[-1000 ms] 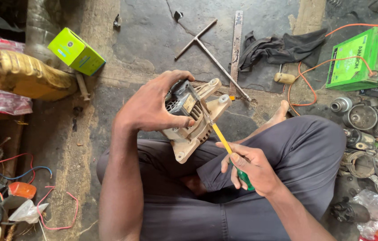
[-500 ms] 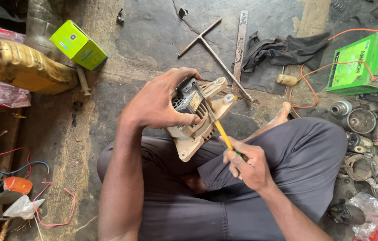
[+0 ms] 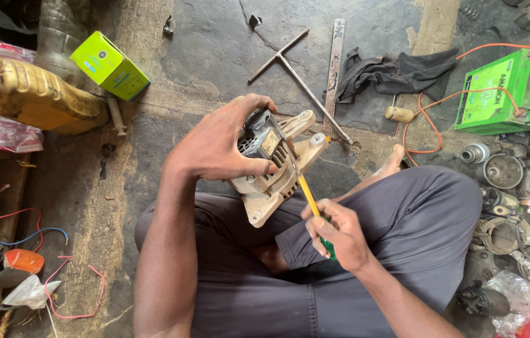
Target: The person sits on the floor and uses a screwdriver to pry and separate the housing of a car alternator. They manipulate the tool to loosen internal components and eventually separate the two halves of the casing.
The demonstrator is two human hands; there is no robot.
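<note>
Dark grey trousers (creased, loose in the leg), bare forearms with no sleeves showing, and one bare foot [image 3: 392, 164] beyond the knee.

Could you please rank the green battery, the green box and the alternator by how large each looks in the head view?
1. Alternator, though being nearest the camera enlarges it.
2. Green battery.
3. Green box.
</note>
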